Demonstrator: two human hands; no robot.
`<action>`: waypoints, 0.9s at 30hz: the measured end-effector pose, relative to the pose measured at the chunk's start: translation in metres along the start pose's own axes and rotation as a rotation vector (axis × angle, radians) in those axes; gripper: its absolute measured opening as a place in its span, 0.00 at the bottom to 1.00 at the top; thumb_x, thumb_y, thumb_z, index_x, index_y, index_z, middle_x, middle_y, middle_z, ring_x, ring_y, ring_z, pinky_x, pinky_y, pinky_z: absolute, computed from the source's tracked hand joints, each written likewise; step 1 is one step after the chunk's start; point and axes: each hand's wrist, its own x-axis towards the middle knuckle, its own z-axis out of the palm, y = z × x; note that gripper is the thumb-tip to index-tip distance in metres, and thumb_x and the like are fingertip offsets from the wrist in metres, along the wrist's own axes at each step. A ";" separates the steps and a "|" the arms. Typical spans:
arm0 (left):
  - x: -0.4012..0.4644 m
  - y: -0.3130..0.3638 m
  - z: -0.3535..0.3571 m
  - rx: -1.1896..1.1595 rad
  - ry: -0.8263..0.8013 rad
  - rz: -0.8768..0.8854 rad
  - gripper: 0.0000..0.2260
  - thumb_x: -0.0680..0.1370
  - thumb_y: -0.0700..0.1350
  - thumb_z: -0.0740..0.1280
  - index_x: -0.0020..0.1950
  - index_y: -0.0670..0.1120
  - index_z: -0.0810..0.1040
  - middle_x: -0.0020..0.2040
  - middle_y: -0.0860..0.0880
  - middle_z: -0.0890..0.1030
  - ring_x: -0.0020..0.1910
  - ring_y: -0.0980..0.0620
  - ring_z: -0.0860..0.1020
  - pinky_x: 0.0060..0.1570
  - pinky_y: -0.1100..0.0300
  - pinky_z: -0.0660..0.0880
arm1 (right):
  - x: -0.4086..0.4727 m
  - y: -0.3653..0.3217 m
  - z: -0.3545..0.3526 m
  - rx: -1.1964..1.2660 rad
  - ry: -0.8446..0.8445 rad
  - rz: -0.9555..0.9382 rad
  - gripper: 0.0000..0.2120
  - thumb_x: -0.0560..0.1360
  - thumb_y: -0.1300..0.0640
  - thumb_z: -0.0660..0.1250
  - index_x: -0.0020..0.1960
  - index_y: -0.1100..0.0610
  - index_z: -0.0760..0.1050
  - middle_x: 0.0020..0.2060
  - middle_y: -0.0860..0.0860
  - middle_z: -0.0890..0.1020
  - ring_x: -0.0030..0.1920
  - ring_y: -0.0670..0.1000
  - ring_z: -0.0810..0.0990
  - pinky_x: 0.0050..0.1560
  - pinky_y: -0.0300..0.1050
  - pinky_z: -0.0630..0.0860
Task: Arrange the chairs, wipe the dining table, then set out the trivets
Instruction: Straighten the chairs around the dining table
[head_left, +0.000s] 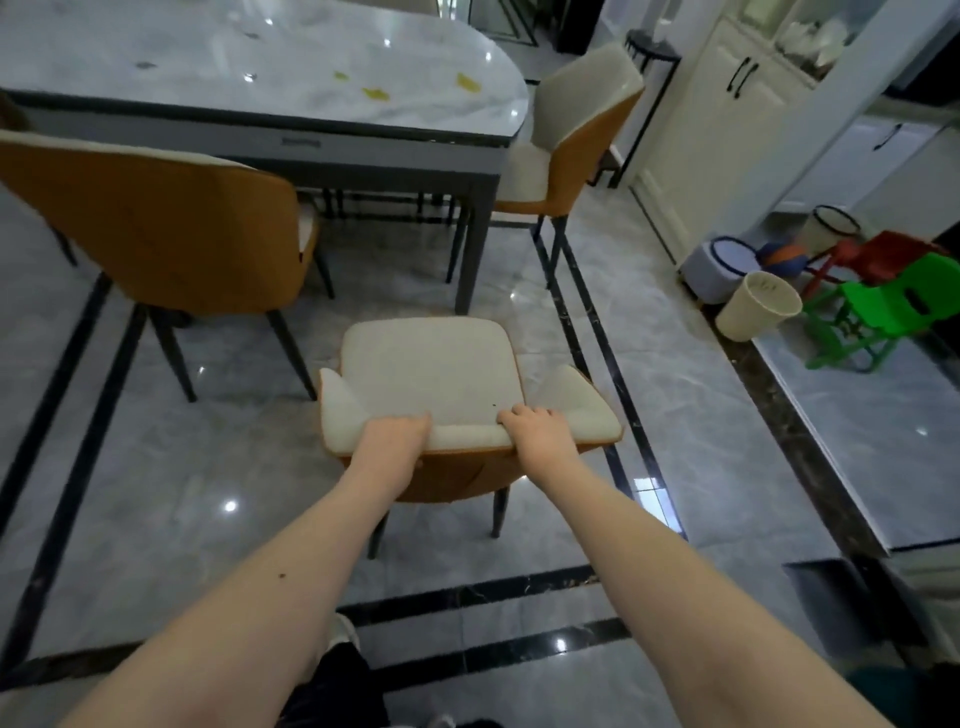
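Note:
An orange-backed chair with a cream seat (431, 369) stands in front of me, a short way out from the marble dining table (218, 88), facing it. Both hands hold the top of its backrest: my left hand (392, 441) grips the left part, my right hand (537, 434) the right part. A second matching chair (156, 228) stands at the left, pushed close to the table. A third chair (566, 135) sits at the table's rounded right end. Yellow scraps (374, 93) and dark crumbs lie on the tabletop. No trivets or cloth show.
White cabinets (727, 114) line the right wall. By them sit a cream bin (758, 306), a small blue stool (724, 265), a ball and red and green child chairs (883, 312). A raised floor edge runs along the right. Glossy tiled floor surrounds the chair.

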 end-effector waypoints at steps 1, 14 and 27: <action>0.005 -0.006 -0.001 0.014 0.015 -0.013 0.19 0.76 0.47 0.66 0.65 0.45 0.67 0.59 0.46 0.78 0.58 0.45 0.77 0.52 0.54 0.72 | 0.007 -0.003 -0.002 0.004 -0.003 -0.005 0.16 0.75 0.62 0.63 0.62 0.52 0.70 0.57 0.53 0.75 0.58 0.57 0.73 0.61 0.50 0.66; 0.081 -0.099 -0.012 0.083 0.071 0.046 0.12 0.78 0.41 0.61 0.61 0.45 0.69 0.55 0.47 0.80 0.54 0.46 0.80 0.50 0.54 0.73 | 0.107 -0.036 -0.032 0.035 0.013 -0.050 0.22 0.75 0.64 0.63 0.67 0.51 0.68 0.60 0.52 0.76 0.59 0.57 0.72 0.57 0.50 0.69; 0.193 -0.129 -0.036 -0.012 0.128 0.032 0.08 0.79 0.46 0.62 0.57 0.47 0.70 0.53 0.48 0.81 0.51 0.47 0.80 0.47 0.56 0.72 | 0.228 -0.006 -0.069 -0.038 -0.009 -0.034 0.22 0.75 0.61 0.66 0.67 0.49 0.68 0.60 0.51 0.76 0.60 0.57 0.73 0.60 0.51 0.68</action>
